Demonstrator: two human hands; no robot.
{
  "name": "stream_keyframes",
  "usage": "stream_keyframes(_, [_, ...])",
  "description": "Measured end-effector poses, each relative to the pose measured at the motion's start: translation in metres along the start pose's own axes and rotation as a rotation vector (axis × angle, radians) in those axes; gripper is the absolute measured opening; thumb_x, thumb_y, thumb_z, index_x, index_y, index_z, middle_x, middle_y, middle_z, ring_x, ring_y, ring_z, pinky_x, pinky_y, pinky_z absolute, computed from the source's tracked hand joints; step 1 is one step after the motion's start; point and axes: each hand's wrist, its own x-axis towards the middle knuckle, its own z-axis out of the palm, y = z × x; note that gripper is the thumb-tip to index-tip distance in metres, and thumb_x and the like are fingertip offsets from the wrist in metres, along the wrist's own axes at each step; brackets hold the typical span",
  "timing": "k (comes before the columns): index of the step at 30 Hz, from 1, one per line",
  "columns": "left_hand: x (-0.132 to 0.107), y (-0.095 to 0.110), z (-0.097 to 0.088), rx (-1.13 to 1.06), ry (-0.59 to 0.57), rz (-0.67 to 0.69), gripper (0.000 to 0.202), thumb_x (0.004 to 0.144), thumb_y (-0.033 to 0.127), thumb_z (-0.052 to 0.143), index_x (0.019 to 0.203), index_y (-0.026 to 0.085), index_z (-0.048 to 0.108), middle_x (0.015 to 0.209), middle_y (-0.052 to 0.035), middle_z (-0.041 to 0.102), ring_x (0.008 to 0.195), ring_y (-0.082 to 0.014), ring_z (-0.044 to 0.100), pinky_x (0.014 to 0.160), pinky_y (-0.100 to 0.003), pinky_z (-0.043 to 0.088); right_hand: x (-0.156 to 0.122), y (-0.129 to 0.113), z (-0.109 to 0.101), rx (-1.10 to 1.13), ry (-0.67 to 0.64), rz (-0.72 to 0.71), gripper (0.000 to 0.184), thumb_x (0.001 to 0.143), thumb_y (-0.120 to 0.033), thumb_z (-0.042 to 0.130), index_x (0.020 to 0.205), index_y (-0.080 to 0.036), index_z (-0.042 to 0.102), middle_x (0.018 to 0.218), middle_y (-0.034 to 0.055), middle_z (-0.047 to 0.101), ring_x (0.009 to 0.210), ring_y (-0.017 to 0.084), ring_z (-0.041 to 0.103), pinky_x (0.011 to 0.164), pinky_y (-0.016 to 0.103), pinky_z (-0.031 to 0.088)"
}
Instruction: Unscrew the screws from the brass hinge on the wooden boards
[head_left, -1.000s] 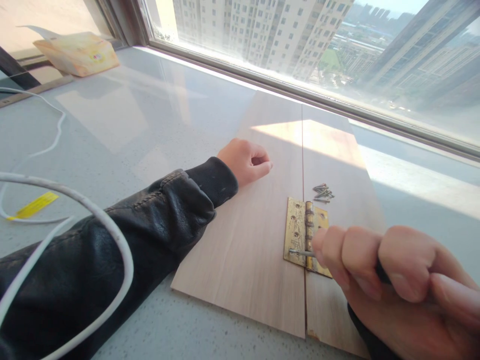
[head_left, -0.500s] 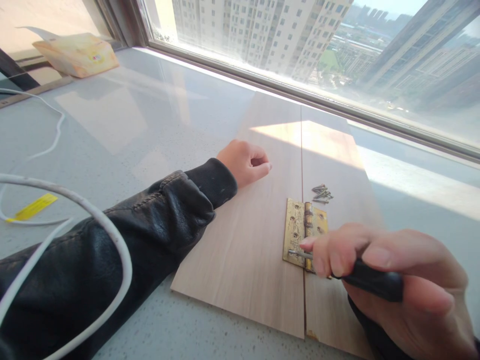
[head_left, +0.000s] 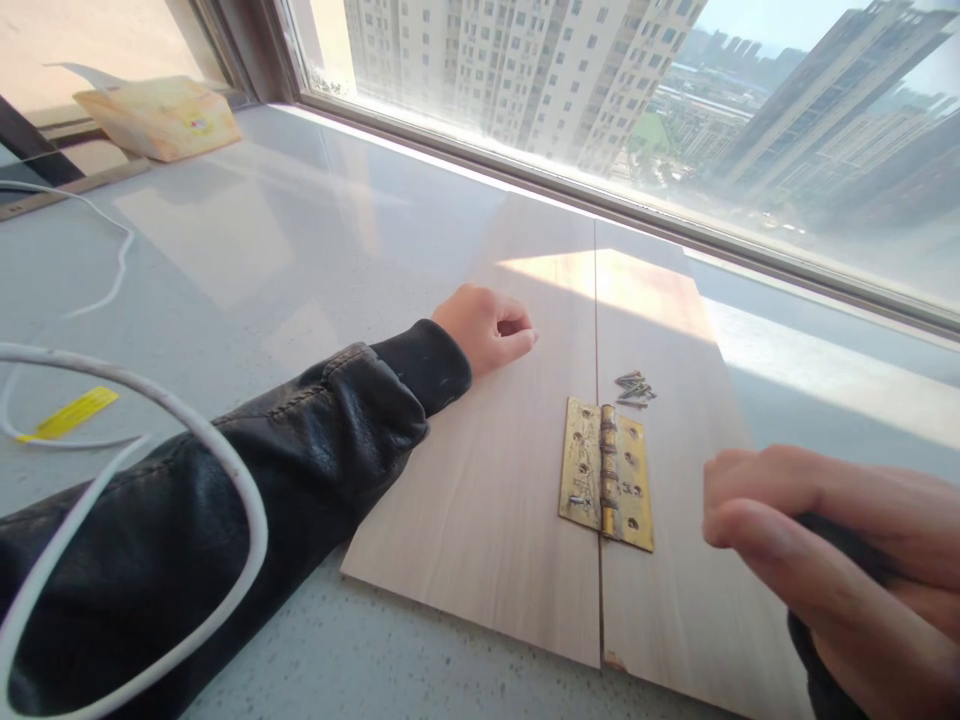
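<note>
My left hand (head_left: 487, 325) rests, fingers curled closed, on the left wooden board (head_left: 480, 520); nothing shows in it. A brass hinge (head_left: 607, 475) lies flat across the seam between this board and the right wooden board (head_left: 690, 600). One screw (head_left: 579, 501) sits, tilted, at the lowest hole of the left leaf; the right leaf's holes hold no screws. Right of the hinge, my right hand (head_left: 825, 540) is closed around a screwdriver, its black handle (head_left: 847, 545) partly showing and its shaft hidden. Several loose screws (head_left: 634, 388) lie above the hinge on the right board.
A white cable (head_left: 247, 480) loops across the left foreground, over my sleeve, with a yellow tag (head_left: 75, 413) near it. A tissue pack (head_left: 161, 118) stands at the far left of the speckled countertop (head_left: 300, 640). The window frame (head_left: 525, 185) runs along the back.
My right hand has drawn back to the right with the screwdriver, off the screw in the hinge, uncovering the right leaf. The screw stays there tilted. My left hand has hardly moved.
</note>
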Motion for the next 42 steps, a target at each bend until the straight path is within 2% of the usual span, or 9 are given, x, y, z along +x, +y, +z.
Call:
stream_keyframes(2, [0.0, 0.0, 0.0, 0.002, 0.0, 0.003, 0.019, 0.075, 0.024, 0.06, 0.068, 0.011, 0.072, 0.056, -0.002, 0.062, 0.05, -0.0079, 0.045, 0.052, -0.024, 0.034, 0.004, 0.005, 0.001, -0.294, -0.158, -0.061, 0.028, 0.083, -0.043, 0.06, 0.063, -0.024, 0.059, 0.051, -0.0012, 0.054, 0.041, 0.013, 0.046, 0.039, 0.028, 0.031])
stream_keyframes(4, [0.0, -0.001, 0.0, 0.001, 0.002, 0.007, 0.019, 0.076, 0.024, 0.06, 0.067, 0.011, 0.072, 0.056, -0.0019, 0.061, 0.05, -0.0077, 0.044, 0.052, -0.024, 0.034, 0.007, 0.011, 0.008, -0.504, -0.249, -0.083, 0.038, 0.087, -0.047, 0.052, 0.057, -0.023, 0.054, 0.049, -0.0006, 0.054, 0.04, 0.014, 0.048, 0.04, 0.029, 0.03])
stream_keyframes(7, [0.0, -0.001, 0.0, -0.006, 0.004, 0.008, 0.019, 0.076, 0.024, 0.06, 0.067, 0.011, 0.072, 0.055, -0.0012, 0.06, 0.049, -0.0074, 0.044, 0.052, -0.024, 0.034, 0.007, 0.017, 0.021, -0.675, -0.27, -0.115, 0.043, 0.09, -0.048, 0.044, 0.056, -0.023, 0.051, 0.048, 0.0002, 0.054, 0.04, 0.017, 0.051, 0.041, 0.029, 0.027])
stream_keyframes(12, [0.0, -0.001, 0.0, -0.016, 0.003, 0.005, 0.019, 0.075, 0.024, 0.06, 0.067, 0.011, 0.071, 0.054, -0.0006, 0.058, 0.05, -0.0079, 0.045, 0.051, -0.023, 0.034, 0.0, 0.016, 0.029, -0.791, -0.272, -0.143, 0.041, 0.093, -0.044, 0.039, 0.059, -0.024, 0.049, 0.049, 0.0003, 0.055, 0.039, 0.021, 0.055, 0.042, 0.03, 0.02])
stream_keyframes(25, [0.0, -0.002, 0.001, -0.011, 0.001, -0.007, 0.02, 0.075, 0.025, 0.06, 0.066, 0.011, 0.071, 0.053, 0.0, 0.057, 0.05, -0.0074, 0.045, 0.051, -0.022, 0.033, -0.007, 0.024, 0.031, -0.757, -0.285, -0.24, 0.031, 0.095, -0.034, 0.039, 0.065, -0.024, 0.045, 0.054, -0.0009, 0.05, 0.046, 0.018, 0.053, 0.047, 0.031, 0.024])
stream_keyframes(35, [0.002, -0.002, 0.001, -0.019, 0.002, -0.003, 0.019, 0.075, 0.024, 0.06, 0.066, 0.011, 0.071, 0.053, 0.0, 0.057, 0.051, -0.0076, 0.046, 0.052, -0.023, 0.034, -0.001, 0.028, 0.028, -0.703, -0.368, -0.327, 0.025, 0.094, -0.025, 0.043, 0.069, -0.023, 0.044, 0.057, -0.0025, 0.048, 0.045, 0.015, 0.049, 0.047, 0.031, 0.026])
stream_keyframes(42, [0.001, -0.003, 0.001, -0.028, -0.001, -0.003, 0.019, 0.075, 0.024, 0.06, 0.067, 0.01, 0.071, 0.052, 0.0001, 0.057, 0.05, -0.0075, 0.046, 0.051, -0.022, 0.034, 0.004, 0.029, 0.023, -0.654, -0.427, -0.404, 0.018, 0.093, -0.019, 0.043, 0.078, -0.02, 0.053, 0.06, -0.0014, 0.049, 0.049, 0.016, 0.051, 0.047, 0.031, 0.03])
